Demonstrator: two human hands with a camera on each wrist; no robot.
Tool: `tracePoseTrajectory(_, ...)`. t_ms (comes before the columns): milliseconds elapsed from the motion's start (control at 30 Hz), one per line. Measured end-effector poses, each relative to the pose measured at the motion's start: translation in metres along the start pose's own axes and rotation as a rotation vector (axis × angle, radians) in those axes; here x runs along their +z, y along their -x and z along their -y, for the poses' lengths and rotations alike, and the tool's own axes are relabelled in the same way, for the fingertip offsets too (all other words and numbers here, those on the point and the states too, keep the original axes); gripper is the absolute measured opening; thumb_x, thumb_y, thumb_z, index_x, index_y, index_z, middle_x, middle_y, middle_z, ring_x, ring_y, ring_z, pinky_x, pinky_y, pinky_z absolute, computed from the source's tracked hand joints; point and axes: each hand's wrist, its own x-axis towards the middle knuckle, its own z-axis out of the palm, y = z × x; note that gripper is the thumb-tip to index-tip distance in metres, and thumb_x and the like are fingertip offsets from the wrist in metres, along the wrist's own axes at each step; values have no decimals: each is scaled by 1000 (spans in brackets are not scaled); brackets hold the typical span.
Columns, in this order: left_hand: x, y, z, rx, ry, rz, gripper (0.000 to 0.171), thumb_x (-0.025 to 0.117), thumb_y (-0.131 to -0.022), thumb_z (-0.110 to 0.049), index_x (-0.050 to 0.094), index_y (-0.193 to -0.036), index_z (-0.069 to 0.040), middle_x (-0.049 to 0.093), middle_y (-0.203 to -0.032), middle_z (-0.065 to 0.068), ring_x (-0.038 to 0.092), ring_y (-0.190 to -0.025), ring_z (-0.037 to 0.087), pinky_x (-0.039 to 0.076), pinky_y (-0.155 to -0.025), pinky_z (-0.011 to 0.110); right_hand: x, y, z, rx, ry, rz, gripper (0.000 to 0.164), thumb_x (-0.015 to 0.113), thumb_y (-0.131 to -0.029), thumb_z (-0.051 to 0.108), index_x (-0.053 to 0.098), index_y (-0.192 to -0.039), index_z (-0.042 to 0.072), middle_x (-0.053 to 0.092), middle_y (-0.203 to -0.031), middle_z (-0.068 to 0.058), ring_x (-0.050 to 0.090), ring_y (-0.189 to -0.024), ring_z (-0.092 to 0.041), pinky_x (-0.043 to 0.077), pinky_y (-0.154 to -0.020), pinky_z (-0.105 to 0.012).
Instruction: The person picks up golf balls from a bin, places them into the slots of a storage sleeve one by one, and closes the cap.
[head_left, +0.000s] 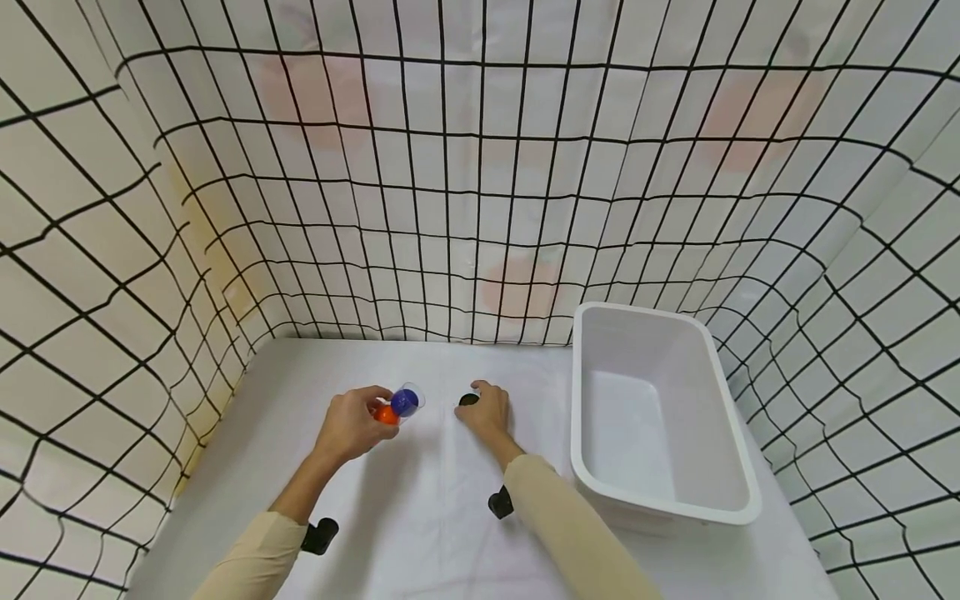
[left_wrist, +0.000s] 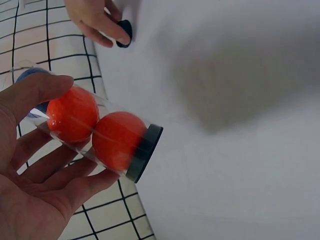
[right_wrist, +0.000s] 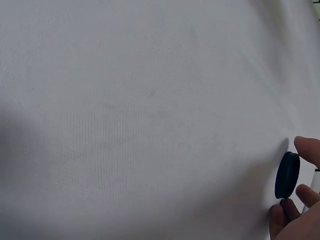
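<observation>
Left hand (head_left: 351,425): grasping clear tube (left_wrist: 98,112) holding orange balls (left_wrist: 119,142) and blue ball (head_left: 404,403), black end cap (left_wrist: 145,154) on; head frame, lower left of centre | Right hand (head_left: 489,414): fingers curled round dark disc (head_left: 468,400), lower centre | White tub (head_left: 577,400): lower right, on white table (head_left: 435,525).

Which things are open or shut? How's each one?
Clear tube: in the left hand, open at one end
Blue ball: inside the open end
Orange balls: inside the tube
Fitted cap: on the tube's other end
Loose cap: off, in the right hand
White bin: upright, open-topped
</observation>
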Motion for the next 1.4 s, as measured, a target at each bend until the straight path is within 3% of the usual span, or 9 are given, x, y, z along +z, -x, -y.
tracePoseTrajectory(300, 1, 0, -2, 0, 2, 9, 41, 87, -73, -14, 74, -111, -5, 75, -106, 19, 70, -82, 25, 61, -71, 37, -1, -2, -6, -7, 69, 22, 37, 83, -71, 5, 77, -107, 7, 65, -111, -19, 56, -109, -35, 52, -91, -47)
tracePoseTrajectory(467, 0, -1, -3, 2, -1, 6, 42, 87, -72, -15, 74, -111, -6, 76, -104, 18, 69, -81, 25, 60, -70, 37, -8, -1, -1, -25, 10, 27, 33, 79, -73, 5, 76, -106, 4, 69, -109, -19, 60, -107, -35, 52, -90, -48)
tracePoseTrajectory(633, 3, -2, -5, 6, 3, 6, 43, 86, -72, -14, 74, -112, -4, 76, -103, 18, 70, -80, 24, 60, -71, 38, -16, -2, 9, -65, -54, -26, 33, 82, -74, 9, 74, -105, 0, 72, -105, -18, 64, -105, -35, 53, -89, -48)
tracePoseTrajectory(1000, 26, -3, -10, -61, 17, -15, 44, 86, -71, -13, 74, -112, -6, 75, -99, 18, 68, -78, 25, 60, -74, 40, -39, -1, 56, -116, -254, -45, 40, 81, -81, 24, 73, -116, 6, 70, -103, -16, 61, -104, -33, 50, -86, -45)
tracePoseTrajectory(1233, 45, -10, -14, -73, 34, -19, 44, 88, -70, -13, 74, -112, -7, 75, -98, 17, 68, -78, 24, 60, -76, 40, -67, 7, 79, -176, -201, 44, 40, 80, -83, 29, 74, -119, 13, 72, -108, -16, 58, -114, -38, 47, -84, -44)
tracePoseTrajectory(1400, 56, -15, -20, -72, 60, -19, 43, 88, -71, -14, 74, -111, -8, 75, -97, 16, 67, -77, 24, 60, -75, 39, -83, 12, 87, -227, -193, 45, 41, 80, -84, 26, 72, -122, 13, 71, -109, -17, 64, -104, -35, 51, -76, -37)
